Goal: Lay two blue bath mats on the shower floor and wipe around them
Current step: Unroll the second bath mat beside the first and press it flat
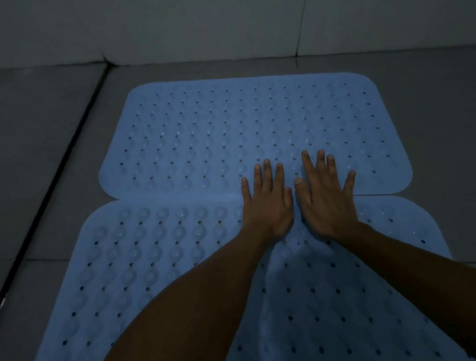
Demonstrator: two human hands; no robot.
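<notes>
Two blue bath mats with rows of small holes lie on the grey shower floor. The far mat [199, 132] lies flat near the wall. The near mat [130, 274] butts against it, and their long edges meet in a seam across the middle. My left hand [267, 203] and my right hand [325, 196] rest side by side, palms down with fingers spread, across that seam right of centre. Neither hand holds anything. My forearms hide part of the near mat.
Grey floor tiles [31, 168] surround the mats, with a dark groove [49, 192] running diagonally on the left. A pale tiled wall [218, 19] stands just beyond the far mat. The light is dim.
</notes>
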